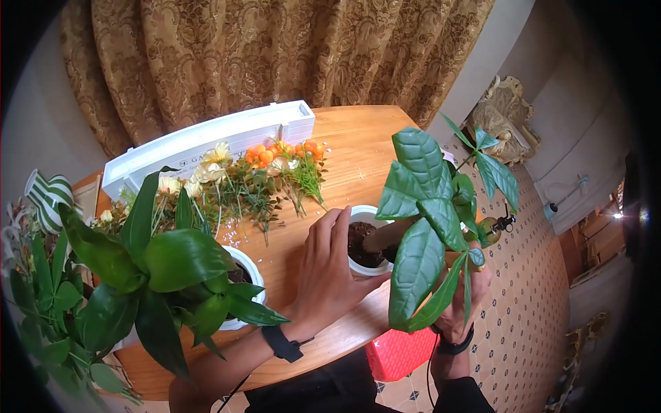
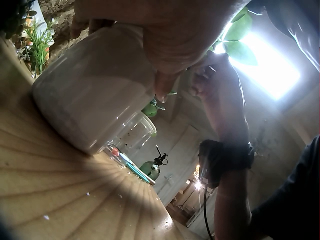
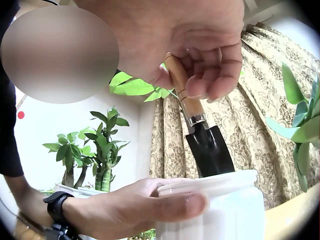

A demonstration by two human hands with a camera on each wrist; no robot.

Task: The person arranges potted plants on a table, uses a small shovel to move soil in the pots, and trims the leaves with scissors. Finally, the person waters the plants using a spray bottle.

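My left hand (image 1: 323, 275) curls around a white pot (image 1: 352, 265), fingers on its far side and thumb near its front; dark soil (image 1: 361, 242) lies inside. A thick brown stem (image 1: 392, 236) slants over the soil beneath large green leaves (image 1: 420, 206). In the right wrist view, my right hand (image 3: 205, 40) grips the wooden handle (image 3: 186, 92) of a small trowel, whose black blade (image 3: 210, 150) points down into the pot (image 3: 235, 200). Leaves partly cover my right hand (image 1: 463, 299) in the head view. The blade's tip is hidden inside the pot.
Another potted plant (image 1: 186, 261) stands to the left. Artificial flowers (image 1: 255, 172) lie before a long white planter (image 1: 213, 141). A spray bottle (image 1: 492, 230) and, in the left wrist view, a clear cup (image 2: 135, 132) are on the right. A red object (image 1: 396, 354) sits below the table edge.
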